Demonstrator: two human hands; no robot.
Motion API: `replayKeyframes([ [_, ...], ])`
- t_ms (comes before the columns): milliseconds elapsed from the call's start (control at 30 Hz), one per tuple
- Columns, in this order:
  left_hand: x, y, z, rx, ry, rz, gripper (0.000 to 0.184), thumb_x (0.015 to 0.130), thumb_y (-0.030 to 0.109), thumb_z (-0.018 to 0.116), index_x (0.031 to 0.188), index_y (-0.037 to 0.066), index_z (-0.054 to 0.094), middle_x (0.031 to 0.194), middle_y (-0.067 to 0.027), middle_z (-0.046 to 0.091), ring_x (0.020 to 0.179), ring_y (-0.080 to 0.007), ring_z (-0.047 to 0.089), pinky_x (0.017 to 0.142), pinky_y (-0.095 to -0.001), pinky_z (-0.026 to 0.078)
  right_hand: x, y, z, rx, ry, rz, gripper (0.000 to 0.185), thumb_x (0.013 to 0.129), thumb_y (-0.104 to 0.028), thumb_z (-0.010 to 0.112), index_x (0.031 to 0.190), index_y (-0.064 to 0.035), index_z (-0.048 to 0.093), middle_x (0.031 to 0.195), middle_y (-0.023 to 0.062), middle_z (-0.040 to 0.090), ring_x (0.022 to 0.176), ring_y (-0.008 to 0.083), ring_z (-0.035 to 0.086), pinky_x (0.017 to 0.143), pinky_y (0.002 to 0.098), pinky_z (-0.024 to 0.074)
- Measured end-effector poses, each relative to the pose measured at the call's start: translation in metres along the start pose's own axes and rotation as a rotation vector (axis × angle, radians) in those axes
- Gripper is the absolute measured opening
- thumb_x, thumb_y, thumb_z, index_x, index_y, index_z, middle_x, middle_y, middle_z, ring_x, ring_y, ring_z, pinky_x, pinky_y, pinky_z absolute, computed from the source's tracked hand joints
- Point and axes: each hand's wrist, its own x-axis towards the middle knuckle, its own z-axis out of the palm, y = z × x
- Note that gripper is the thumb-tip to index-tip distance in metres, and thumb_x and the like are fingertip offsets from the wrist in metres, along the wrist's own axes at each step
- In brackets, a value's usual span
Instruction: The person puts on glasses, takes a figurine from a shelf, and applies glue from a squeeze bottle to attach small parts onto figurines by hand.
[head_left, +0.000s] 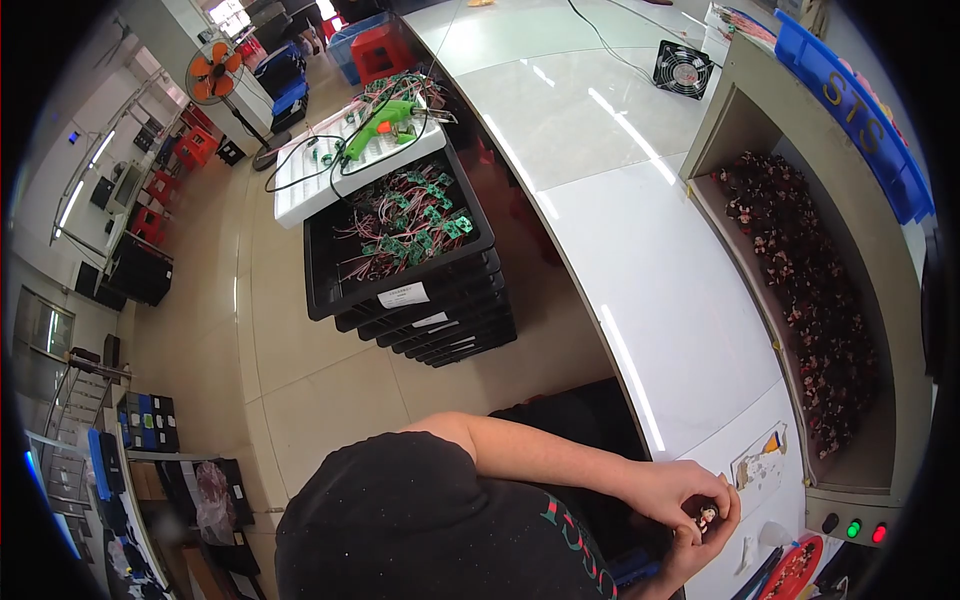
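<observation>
Black shirt (420, 530) looming, L hand (668, 488) & R hand (704, 556) are curling fingers round figurine (706, 515), prob. light, rigid, best held mid-body.

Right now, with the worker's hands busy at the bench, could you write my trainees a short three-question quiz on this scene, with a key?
1. Multiple choice: what shows between the left hand and the right hand?
A) a screwdriver
B) a small figurine
C) a roll of tape

2. True or false: the green glue gun lies on the white tray.

3. Fill in the blank: the letters on the blue bin read ____.

Key:
1. B
2. True
3. STS
</observation>
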Motion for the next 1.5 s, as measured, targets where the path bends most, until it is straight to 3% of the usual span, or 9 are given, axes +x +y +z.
replayKeyframes([
  [1133, 0.002, -0.003, 0.0, -0.009, -0.012, 0.008, 0.038, 0.072, 0.011, 0.076, 0.104, 0.003, 0.057, 0.096, -0.0092, 0.06, 0.089, -0.0219, 0.06, 0.077, -0.0319, 0.048, 0.0, 0.005, -0.002, 0.065, -0.004, 0.012, 0.107, 0.066, -0.063, 0.076, 0.136, 0.0042, 0.032, 0.134, 0.0193, 0.045, 0.12, 0.0283, 0.048, 0.101, 0.0376, 0.0399],
  [1167, 0.001, 0.002, -0.002, -0.005, -0.021, -0.008, 0.037, 0.073, 0.01, 0.075, 0.104, 0.003, 0.057, 0.095, -0.0087, 0.06, 0.088, -0.0216, 0.059, 0.077, -0.0319, 0.048, -0.004, -0.009, -0.003, 0.023, -0.026, 0.031, 0.088, 0.073, -0.039, 0.082, 0.136, 0.0016, 0.037, 0.128, 0.0172, 0.05, 0.11, 0.0264, 0.053, 0.094, 0.0361, 0.0459],
  [1500, 0.0, 0.006, -0.005, -0.044, -0.023, -0.004, 0.035, 0.071, 0.01, 0.072, 0.101, 0.003, 0.056, 0.096, -0.0092, 0.061, 0.087, -0.0218, 0.06, 0.077, -0.0327, 0.048, -0.006, -0.007, -0.005, 0.073, -0.031, 0.049, 0.086, 0.073, -0.037, 0.082, 0.135, 0.0023, 0.037, 0.129, 0.0186, 0.049, 0.113, 0.0273, 0.052, 0.096, 0.0363, 0.0433],
])
